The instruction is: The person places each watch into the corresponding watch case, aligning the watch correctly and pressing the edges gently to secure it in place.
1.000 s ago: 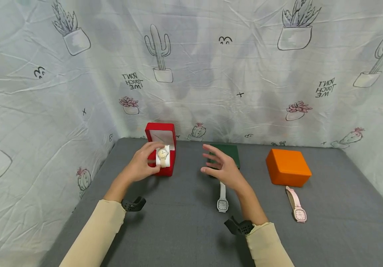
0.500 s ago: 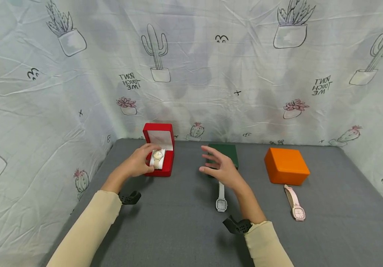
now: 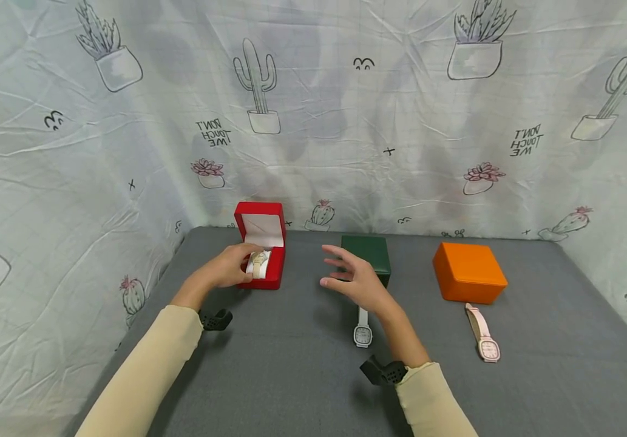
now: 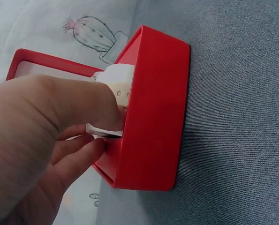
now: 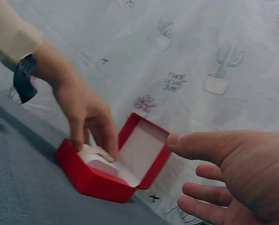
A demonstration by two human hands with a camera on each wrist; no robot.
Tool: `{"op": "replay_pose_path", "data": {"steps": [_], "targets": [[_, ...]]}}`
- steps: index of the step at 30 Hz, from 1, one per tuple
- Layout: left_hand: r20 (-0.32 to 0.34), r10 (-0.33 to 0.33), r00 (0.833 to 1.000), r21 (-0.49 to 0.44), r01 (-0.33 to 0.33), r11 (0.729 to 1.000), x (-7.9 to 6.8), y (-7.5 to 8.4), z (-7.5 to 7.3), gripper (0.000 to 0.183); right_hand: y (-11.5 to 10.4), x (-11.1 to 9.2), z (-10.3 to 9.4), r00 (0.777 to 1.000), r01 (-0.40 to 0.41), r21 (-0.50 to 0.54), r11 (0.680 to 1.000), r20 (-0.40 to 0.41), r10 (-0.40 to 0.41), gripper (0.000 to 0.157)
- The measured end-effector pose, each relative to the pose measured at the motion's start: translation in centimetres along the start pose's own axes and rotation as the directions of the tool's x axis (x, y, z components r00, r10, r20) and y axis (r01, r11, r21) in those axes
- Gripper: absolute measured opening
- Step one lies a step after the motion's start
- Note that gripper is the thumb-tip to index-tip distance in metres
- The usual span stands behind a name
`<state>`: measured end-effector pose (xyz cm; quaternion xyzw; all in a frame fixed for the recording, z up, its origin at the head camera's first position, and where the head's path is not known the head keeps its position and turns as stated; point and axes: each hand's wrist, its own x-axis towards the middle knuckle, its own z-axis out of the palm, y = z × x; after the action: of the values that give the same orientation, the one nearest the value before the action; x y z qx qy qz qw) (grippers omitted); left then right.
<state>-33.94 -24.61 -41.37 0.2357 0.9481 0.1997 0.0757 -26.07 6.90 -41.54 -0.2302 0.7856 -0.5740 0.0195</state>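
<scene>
Left hand [image 3: 228, 267] grips the white cushion [image 4: 119, 71], thumb on one side and fingers on the other. Strapped round it is the cream watch [image 3: 259, 262], inside the open red box [image 3: 275, 270], left of centre in the head view; the lid [image 3: 260, 208] stands up behind. The step looks like seating the cushion: keep it level, press evenly, and draw thumb and fingers out without dragging the strap or tipping the box. Near the middle, the right hand [image 3: 361, 282] is unclenched, fingers loosely curved around nothing; it could steady the box. Behind it sits the green box [image 3: 365, 250], with the white watch [image 3: 363, 335] below; farther right are the orange box [image 3: 468, 273] and the pink watch [image 3: 482, 334].

Fingers partly cover the dial in the head view. How deep the cushion sits cannot be told. The right hand hides part of the green box and the white watch's upper strap end.
</scene>
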Motion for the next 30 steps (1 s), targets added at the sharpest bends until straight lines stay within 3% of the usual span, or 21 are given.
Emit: {"op": "replay_pose_path", "data": {"steps": [6,14,23,27,30], "targets": [[0.017,-0.013,1.0,0.007,0.013,1.0,-0.2,0.0,-0.3,0.068,0.7,0.7,1.8,0.999,-0.02,-0.013,1.0,0.029,0.021,0.063],[-0.028,-0.035,0.999,-0.024,0.034,0.999,-1.2,-0.4,-1.5,0.066,1.3,2.8,3.9,0.995,-0.015,-0.071,0.997,0.094,0.022,0.062],[-0.092,-0.047,0.995,0.083,0.055,0.995,-1.7,-0.4,-2.5,0.066,1.4,4.7,5.4,0.991,-0.047,-0.133,0.99,0.118,0.062,0.059],[-0.156,-0.003,0.988,0.15,0.027,0.988,-2.0,-0.1,-2.9,0.059,1.6,5.4,6.1,0.992,-0.048,-0.181,0.982,0.108,0.068,0.058],[-0.259,0.035,0.965,0.192,0.016,0.981,-2.0,0.1,-3.2,0.048,1.7,5.8,6.8,0.994,-0.046,-0.204,0.978,0.09,0.065,0.052]]}}
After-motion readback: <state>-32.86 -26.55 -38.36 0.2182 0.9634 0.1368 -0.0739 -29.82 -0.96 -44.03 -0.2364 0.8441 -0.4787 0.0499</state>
